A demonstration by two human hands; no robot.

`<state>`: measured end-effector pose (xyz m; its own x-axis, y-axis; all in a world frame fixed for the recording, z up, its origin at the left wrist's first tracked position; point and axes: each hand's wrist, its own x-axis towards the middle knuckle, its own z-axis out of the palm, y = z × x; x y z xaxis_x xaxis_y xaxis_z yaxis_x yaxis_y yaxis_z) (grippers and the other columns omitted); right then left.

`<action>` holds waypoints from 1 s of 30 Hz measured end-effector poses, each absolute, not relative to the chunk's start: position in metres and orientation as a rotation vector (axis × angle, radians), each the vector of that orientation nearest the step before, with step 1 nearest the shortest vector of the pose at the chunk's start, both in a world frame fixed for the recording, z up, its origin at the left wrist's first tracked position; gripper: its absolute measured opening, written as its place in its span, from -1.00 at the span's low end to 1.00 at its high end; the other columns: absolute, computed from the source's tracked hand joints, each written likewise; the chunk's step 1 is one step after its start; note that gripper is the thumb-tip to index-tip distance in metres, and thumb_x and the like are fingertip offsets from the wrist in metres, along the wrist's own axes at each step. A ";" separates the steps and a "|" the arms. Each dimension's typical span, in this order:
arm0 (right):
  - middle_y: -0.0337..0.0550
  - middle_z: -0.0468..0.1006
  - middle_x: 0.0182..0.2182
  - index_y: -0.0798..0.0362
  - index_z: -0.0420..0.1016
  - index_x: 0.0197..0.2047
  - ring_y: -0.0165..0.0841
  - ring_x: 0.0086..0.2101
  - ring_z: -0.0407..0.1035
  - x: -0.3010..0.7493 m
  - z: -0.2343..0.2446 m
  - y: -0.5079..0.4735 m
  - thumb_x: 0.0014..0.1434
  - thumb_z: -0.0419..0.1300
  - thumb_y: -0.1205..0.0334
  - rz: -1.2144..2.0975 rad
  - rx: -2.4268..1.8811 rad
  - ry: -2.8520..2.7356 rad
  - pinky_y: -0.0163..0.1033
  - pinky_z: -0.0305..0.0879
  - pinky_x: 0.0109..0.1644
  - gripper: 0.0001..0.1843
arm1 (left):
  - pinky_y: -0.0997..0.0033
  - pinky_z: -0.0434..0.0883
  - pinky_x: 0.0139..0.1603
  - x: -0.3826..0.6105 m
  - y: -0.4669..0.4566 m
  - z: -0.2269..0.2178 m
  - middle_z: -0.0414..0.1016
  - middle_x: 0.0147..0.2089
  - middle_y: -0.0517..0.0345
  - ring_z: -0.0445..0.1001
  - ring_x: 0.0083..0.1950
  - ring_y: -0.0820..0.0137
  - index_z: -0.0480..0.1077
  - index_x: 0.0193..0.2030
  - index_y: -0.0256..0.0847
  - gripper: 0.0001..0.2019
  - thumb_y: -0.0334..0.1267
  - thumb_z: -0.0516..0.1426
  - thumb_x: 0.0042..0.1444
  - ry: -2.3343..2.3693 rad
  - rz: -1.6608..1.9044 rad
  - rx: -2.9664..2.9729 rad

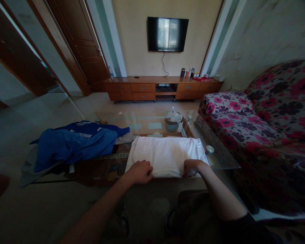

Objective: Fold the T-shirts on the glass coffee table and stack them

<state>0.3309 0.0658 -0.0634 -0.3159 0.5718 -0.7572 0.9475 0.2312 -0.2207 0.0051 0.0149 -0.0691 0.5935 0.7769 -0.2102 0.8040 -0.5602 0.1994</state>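
A white shirt (167, 152) lies folded into a flat rectangle on the glass table, and a curved hem or neckline shows along its near edge. My left hand (141, 171) has its fingers curled on the near left part of the cloth. At the near right corner, my right hand (191, 167) pinches the same edge with bent fingers. The fingertips of both hands are partly hidden. Left of the white shirt, a loose pile of blue clothes (73, 147) lies on the table, with some grey cloth under it.
The glass table (226, 162) has a sharp corner at the right and a lower shelf beneath. A small basket (171, 125) stands behind the white shirt. A floral sofa (244, 125) is on the right. Against the far wall are a wooden TV cabinet (142, 88) and a television (167, 34).
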 end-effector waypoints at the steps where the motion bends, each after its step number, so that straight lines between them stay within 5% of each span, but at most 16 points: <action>1: 0.05 0.67 -0.30 0.19 0.68 -0.29 -0.16 -0.27 0.57 0.329 -0.064 0.067 0.12 0.30 0.02 -0.912 1.439 2.017 -0.24 0.35 -0.27 -0.65 | 0.22 0.41 -0.08 0.007 0.017 -0.072 0.51 -0.16 0.00 0.50 -0.10 0.20 0.49 -0.25 -0.12 -0.71 -0.04 0.03 0.32 1.357 -0.093 2.506; 6: 0.07 0.57 0.02 0.08 0.55 0.04 -0.20 0.02 0.46 0.297 -0.073 0.079 0.38 0.08 0.03 -0.563 1.885 2.460 -0.22 0.31 0.06 -0.62 | 0.28 0.37 0.12 0.022 0.044 -0.083 0.47 0.01 -0.01 0.46 0.05 0.26 0.43 -0.02 -0.15 -0.69 -0.14 -0.10 0.42 1.647 0.295 2.423; 12: 0.13 0.01 0.47 0.11 0.07 0.48 -0.09 0.41 -0.09 0.247 -0.092 0.105 0.40 0.04 -0.03 -0.336 2.088 2.593 -0.03 -0.03 0.41 -0.30 | 0.22 0.22 0.36 0.054 0.091 -0.101 0.31 0.32 -0.09 0.28 0.34 0.22 0.32 0.25 -0.19 -0.62 -0.17 0.01 0.36 1.819 0.498 2.385; 17: 0.04 -0.33 0.54 0.12 -0.20 0.57 -0.08 0.48 -0.43 0.242 -0.111 0.120 0.46 -0.17 -0.08 -0.315 2.167 2.463 0.06 -0.38 0.48 -0.24 | 0.10 -0.05 0.52 0.065 0.117 -0.125 0.09 0.53 -0.08 -0.02 0.55 0.17 0.17 0.43 -0.21 -0.46 -0.15 0.00 0.35 1.891 0.520 2.367; 24: -0.11 -0.31 0.55 -0.08 -0.17 0.58 -0.10 0.48 -0.46 0.253 -0.133 0.127 0.41 -0.25 -0.28 -0.314 2.179 2.397 0.10 -0.54 0.47 -0.19 | 0.00 -0.11 0.53 0.050 0.125 -0.137 0.01 0.57 0.13 -0.11 0.59 0.18 0.18 0.47 0.05 -0.43 0.02 -0.01 0.35 1.979 0.399 2.255; 30: -0.05 -0.33 0.55 -0.01 -0.23 0.58 -0.07 0.48 -0.47 0.316 -0.137 0.138 0.42 -0.35 -0.26 -0.235 2.411 2.079 0.13 -0.55 0.47 -0.18 | 0.01 -0.16 0.54 0.012 0.126 -0.136 -0.05 0.59 0.07 -0.18 0.60 0.18 0.08 0.52 -0.05 -0.35 0.08 -0.07 0.35 2.209 0.364 2.135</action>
